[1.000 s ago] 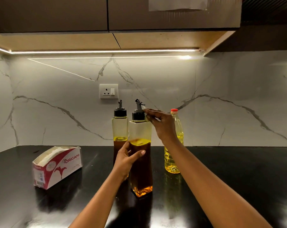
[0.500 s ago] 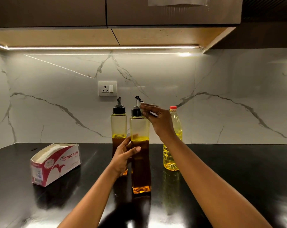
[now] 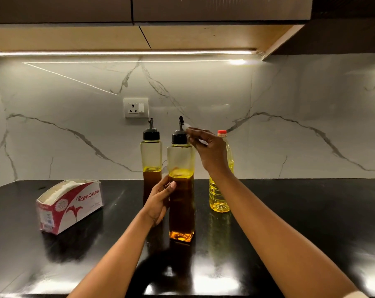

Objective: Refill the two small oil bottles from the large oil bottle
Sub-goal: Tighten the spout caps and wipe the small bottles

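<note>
Where your left hand sits: your left hand (image 3: pixel 160 198) grips the near small bottle (image 3: pixel 181 211) at about mid-height, thumb lying across the front face, the other fingers curled round behind it.
Right hand: your right hand (image 3: pixel 208 151) is up at that bottle's top, thumb and fingertips pinching a white scrap (image 3: pixel 187 126) against the spout, just above the black pourer cap (image 3: pixel 179 138); what the scrap is made of you cannot tell.
Near small bottle: upright on the black counter (image 3: pixel 311 222), square-sided and clear, filled partway with dark amber oil that shows yellow at its surface.
Far small bottle: the far small bottle (image 3: pixel 152 155) stands upright just behind and to the left of the near one, with the same kind of black pourer on top and oil to a similar level; your left hand hides its lower part.
Large oil bottle: the large oil bottle (image 3: pixel 220 196) stands to the right of the near small bottle, apart from it and behind your right wrist, holding pale yellow oil, its red cap (image 3: pixel 222 132) on.
Tissue box: a red-and-white tissue box (image 3: pixel 70 205) marked ORIGAMI lies well to the left on the counter.
Wall: a white wall socket (image 3: pixel 136 107) is set in the marble wall (image 3: pixel 290 100) above the small bottles.
</note>
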`<state>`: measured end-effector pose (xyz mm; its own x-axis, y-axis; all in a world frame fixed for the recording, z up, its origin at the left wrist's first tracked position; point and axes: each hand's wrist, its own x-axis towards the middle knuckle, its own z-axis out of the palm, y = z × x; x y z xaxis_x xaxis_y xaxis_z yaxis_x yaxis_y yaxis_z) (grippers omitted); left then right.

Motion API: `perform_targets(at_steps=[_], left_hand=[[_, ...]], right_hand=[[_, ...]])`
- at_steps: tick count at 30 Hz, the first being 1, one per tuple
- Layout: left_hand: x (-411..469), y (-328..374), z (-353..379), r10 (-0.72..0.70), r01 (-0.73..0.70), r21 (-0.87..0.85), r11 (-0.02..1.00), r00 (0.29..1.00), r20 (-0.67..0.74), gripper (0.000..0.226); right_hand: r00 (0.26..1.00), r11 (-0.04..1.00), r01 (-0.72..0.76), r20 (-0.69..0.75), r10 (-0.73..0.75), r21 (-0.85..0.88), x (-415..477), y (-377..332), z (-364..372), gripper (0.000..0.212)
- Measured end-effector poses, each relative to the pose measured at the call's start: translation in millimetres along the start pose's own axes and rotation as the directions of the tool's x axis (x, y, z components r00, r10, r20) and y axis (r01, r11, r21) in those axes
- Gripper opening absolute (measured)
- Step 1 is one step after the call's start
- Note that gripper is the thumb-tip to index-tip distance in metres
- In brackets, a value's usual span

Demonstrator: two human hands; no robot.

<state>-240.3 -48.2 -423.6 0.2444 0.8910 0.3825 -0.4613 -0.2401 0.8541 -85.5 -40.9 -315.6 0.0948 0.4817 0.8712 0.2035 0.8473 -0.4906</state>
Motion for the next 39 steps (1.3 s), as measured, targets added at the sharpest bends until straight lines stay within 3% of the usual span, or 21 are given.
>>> perform_targets(at_steps=[3, 6, 9, 15, 19, 24, 27, 30, 32, 36, 39], left_hand=[[3.4, -6.2, -3.7, 0.0, -0.001, -0.032, 0.999, 1.0, -0.02, 0.09], [6.0, -11.9, -12.4, 0.004, -0.005, -0.034, 0.999, 0.999, -0.042, 0.083], [4.5, -13.6, -11.2, 0.032, -0.032, -0.008, 0.999, 0.998, -0.055, 0.074], [-0.2, -13.9, 5.1, 0.203, -0.178, 0.325, 0.929, 0.978, -0.046, 0.08], [2.0, -9.1, 0.7, 0.16, -0.145, 0.272, 0.951, 0.987, -0.032, 0.085], [3.5, -15.3, -1.0, 0.145, -0.138, 0.257, 0.957, 0.989, -0.01, 0.085], [5.6, -15.6, -1.3, 0.131, -0.118, 0.254, 0.96, 0.991, -0.037, 0.094], [6.3, -11.6, -2.2, 0.124, -0.116, 0.279, 0.953, 0.992, -0.013, 0.087], [6.4, -11.7, -2.5, 0.107, -0.101, 0.273, 0.957, 0.994, -0.005, 0.087], [8.4, -14.7, -3.6, 0.081, -0.072, 0.261, 0.963, 0.996, -0.025, 0.094], [11.3, -17.6, -6.7, 0.063, -0.054, 0.255, 0.965, 0.998, -0.028, 0.101]], right_hand=[[0.972, 0.97, -0.226, 0.081, 0.219, 0.084, 6.8, 0.9, -4.1, 0.026], [0.976, 0.988, -0.151, 0.158, 0.151, -0.015, 10.7, -4.8, -12.8, 0.026], [0.992, 0.996, -0.06, 0.104, 0.066, -0.059, 6.0, -5.4, -17.9, 0.025], [0.985, 0.99, -0.14, 0.099, 0.143, -0.034, 9.8, -2.9, -12.9, 0.024], [0.974, 0.985, -0.164, 0.15, 0.172, -0.06, 8.7, -8.0, -12.4, 0.027], [0.998, 0.999, 0.037, 0.046, -0.035, -0.039, -4.0, -6.8, -13.1, 0.023], [0.991, 0.992, -0.129, 0.045, 0.128, 0.009, 2.6, -4.0, -5.2, 0.023], [0.94, 0.942, -0.319, 0.165, 0.299, 0.108, 14.8, 0.2, -5.6, 0.025], [0.946, 0.95, -0.29, 0.188, 0.266, 0.117, 15.4, 1.5, -10.6, 0.027], [0.985, 0.982, -0.162, 0.085, 0.154, 0.102, 2.7, 7.6, -16.6, 0.024], [0.958, 0.961, -0.263, 0.145, 0.249, 0.085, 11.7, 7.8, -13.5, 0.023]])
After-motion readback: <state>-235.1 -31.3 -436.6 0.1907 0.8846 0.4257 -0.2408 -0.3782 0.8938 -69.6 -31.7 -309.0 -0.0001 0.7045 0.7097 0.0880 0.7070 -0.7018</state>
